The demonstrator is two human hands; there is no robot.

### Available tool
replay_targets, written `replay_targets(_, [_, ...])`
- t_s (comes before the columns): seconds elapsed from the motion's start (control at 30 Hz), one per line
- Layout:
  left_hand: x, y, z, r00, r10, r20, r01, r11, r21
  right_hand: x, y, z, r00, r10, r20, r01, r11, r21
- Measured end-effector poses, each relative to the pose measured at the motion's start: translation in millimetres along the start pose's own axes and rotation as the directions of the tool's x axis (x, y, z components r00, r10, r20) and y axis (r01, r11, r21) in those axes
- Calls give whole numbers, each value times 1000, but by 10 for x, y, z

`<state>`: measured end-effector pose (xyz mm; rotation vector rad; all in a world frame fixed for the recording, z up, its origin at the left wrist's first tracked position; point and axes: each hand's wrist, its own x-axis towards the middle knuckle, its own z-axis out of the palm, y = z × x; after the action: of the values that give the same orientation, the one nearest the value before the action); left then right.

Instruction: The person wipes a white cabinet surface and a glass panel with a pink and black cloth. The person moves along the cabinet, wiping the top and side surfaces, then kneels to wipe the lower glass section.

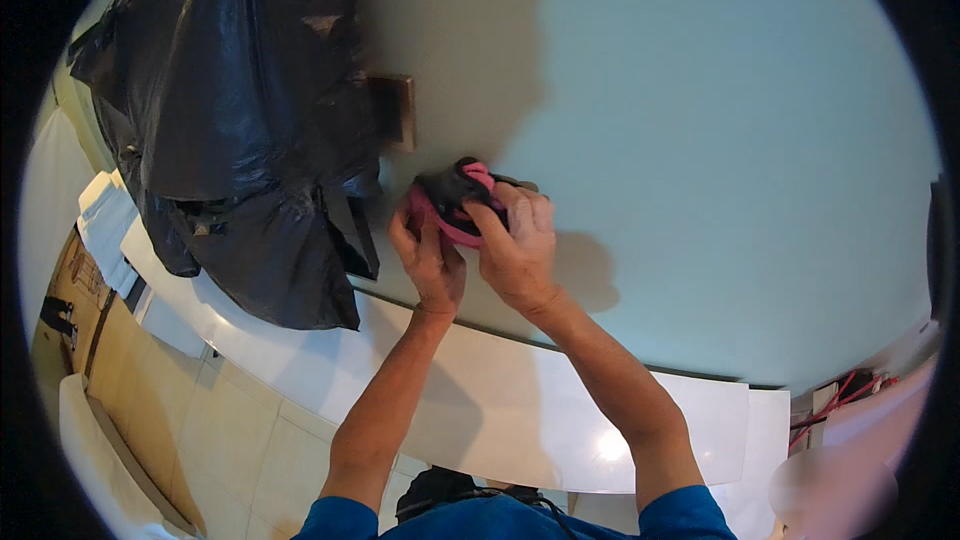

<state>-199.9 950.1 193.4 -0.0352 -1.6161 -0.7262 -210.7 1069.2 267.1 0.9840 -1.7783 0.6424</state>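
Note:
Both hands are raised before the pale blue wall (pixel 720 165), above the white tabletop (pixel 510 390). Between them they hold a small black and pink item (pixel 450 195) with a soft-looking surface; its exact kind is hard to tell. My left hand (pixel 431 255) grips the pink lower edge at the left, fingers bent around it. On the right side, my right hand (pixel 519 244) has its thumb and fingers on the black and pink upper part. The fingers cover some of the item.
Black plastic sheeting (pixel 247 105) hangs at the left, close to my left hand. Beside it, a small brown-framed fixture (pixel 403 112) sits on the wall. Folded light cloth (pixel 109 229) lies at the far left. Red straps or rods (pixel 844 405) show at the right.

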Motion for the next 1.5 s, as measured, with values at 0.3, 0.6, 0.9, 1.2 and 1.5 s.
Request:
replay_targets(0.3, [385,933,810,903,420,-87,-429,885,-181,59,751,-1382,991,-15,-131,-9,984,-180])
replay_targets(0.6, [-4,2525,1521,766,632,120,-570,753,-330,-799,1492,-2774,910,254,-328,-350,894,-278])
replay_targets(0.9, [537,2717,1525,736,676,40,-639,713,-287,-415,1406,-2647,913,200,-356,-326,881,-343])
replay_targets(1.2, [1162,1115,697,811,585,33,-585,811,-5,515,869,-1354,964,-105,-246,8,930,-368])
replay_targets(1.5, [869,442,222,961,276,16,-276,961,22,800,422,-504,956,-243,-162,193,942,-273])
